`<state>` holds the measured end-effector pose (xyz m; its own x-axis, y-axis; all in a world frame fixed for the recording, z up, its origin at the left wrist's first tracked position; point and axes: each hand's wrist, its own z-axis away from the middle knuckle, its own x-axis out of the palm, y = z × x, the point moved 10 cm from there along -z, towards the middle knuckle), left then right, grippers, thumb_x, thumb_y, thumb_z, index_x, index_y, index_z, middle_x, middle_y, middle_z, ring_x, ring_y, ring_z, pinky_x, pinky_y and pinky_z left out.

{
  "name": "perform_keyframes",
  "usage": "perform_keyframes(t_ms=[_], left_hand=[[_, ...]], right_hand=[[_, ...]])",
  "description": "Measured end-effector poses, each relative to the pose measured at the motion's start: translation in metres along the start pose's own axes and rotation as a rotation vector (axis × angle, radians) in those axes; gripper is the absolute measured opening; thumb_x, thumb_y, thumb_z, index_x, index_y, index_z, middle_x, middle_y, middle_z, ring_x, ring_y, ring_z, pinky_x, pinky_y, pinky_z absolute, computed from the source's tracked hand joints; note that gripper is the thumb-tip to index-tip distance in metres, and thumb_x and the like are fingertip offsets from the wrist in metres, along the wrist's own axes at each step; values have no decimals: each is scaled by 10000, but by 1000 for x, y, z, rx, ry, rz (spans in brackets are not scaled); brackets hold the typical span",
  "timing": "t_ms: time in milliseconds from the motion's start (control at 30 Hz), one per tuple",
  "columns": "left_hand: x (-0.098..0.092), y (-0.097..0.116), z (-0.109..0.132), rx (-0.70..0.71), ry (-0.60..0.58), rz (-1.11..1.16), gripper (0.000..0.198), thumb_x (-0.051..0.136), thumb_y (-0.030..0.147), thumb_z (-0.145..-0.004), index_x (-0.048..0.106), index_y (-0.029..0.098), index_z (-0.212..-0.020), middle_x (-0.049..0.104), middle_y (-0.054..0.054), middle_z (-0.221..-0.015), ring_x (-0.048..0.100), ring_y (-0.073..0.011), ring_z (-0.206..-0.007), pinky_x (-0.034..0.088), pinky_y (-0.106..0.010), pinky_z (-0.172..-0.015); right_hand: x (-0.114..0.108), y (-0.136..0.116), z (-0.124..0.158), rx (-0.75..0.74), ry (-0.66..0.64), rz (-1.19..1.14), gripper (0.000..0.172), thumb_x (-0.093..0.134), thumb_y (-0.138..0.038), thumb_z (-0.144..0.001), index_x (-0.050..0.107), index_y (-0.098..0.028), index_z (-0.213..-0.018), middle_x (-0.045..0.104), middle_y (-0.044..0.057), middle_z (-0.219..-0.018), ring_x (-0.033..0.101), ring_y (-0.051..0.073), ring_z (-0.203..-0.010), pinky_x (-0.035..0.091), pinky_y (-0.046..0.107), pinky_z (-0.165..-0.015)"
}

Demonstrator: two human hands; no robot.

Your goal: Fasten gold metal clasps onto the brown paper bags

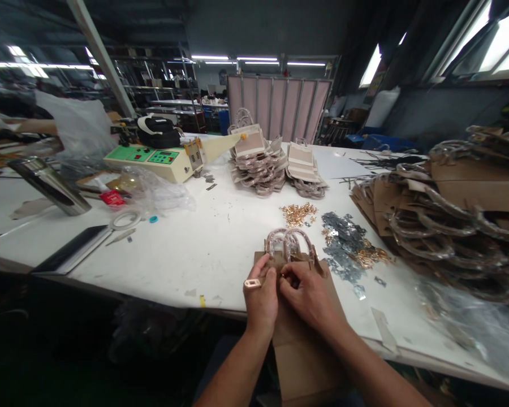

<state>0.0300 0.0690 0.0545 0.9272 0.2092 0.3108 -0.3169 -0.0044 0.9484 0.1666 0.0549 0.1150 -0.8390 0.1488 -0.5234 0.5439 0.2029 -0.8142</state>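
Note:
A brown bag (299, 362) with plastic-wrapped handles (299, 240) hangs over the table's front edge, its top lying on the tabletop. My left hand (262, 297) is closed on the bag's upper edge, thumb on the near face. A small pale pink piece with a slot (252, 283) sits across one of its fingers. Just to the right, my right hand (307, 291) pinches at the same upper edge, with a tiny gold-coloured glint at the fingertips. What exactly lies between those fingertips is too small to make out.
Gold-coloured metal bits (297, 215) and grey metal plates (343, 240) lie in piles beyond the bag. Stacked brown bags (441, 209) rise at right, with pale bag pieces (258, 161) behind. At left are a machine (161, 161), a steel flask (51, 186) and a tape roll (125, 220).

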Motion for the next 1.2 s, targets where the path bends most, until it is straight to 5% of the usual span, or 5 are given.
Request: perform_keyframes(t_ms=[333, 600, 767, 967, 1200], left_hand=[[4, 15, 3, 175, -37, -329, 375, 614, 349, -950, 708, 271, -1305, 713, -54, -1341, 629, -272, -1290, 453, -418, -1152], [4, 14, -10, 112, 9, -347, 432, 695, 418, -884, 704, 312, -1303, 696, -28, -1369, 573, -295, -1346, 387, -426, -1195], [-1, 11, -30, 58, -33, -434, 476, 687, 520, -843, 712, 309, -1269, 740, -49, -1258, 648, -320, -1215, 437, -480, -1133], [2, 15, -34, 60, -113, -684, 565, 717, 609, -743, 715, 314, -1225, 722, -66, -1291, 599, -360, -1276, 400, -511, -1140], [27, 44, -19, 423, -123, -761, 480, 683, 541, -779, 708, 228, -1142, 662, -124, -1269, 582, -360, -1219, 414, -491, -1118]], right_hand=[[-3, 23, -2, 109, 60, -205, 152, 653, -281, -860, 665, -249, -1008, 719, 3, -860, 666, 189, -738, 526, 297, -689], [1, 35, -9, 283, 33, -394, 160, 738, -301, -818, 616, -235, -737, 644, -59, -584, 625, 138, -512, 452, 227, -500], [-78, 56, -3, 155, 236, -145, 205, 680, -408, -892, 684, -229, -792, 710, -18, -722, 657, 154, -671, 509, 245, -641], [-209, 179, 5, 337, 421, 409, 222, 619, -361, -906, 749, -220, -1018, 738, 59, -1075, 662, 180, -797, 511, 318, -795], [-211, 226, 1, 329, 294, 541, 185, 606, -233, -889, 761, -280, -979, 738, 13, -1078, 645, 188, -974, 450, 279, -829]])
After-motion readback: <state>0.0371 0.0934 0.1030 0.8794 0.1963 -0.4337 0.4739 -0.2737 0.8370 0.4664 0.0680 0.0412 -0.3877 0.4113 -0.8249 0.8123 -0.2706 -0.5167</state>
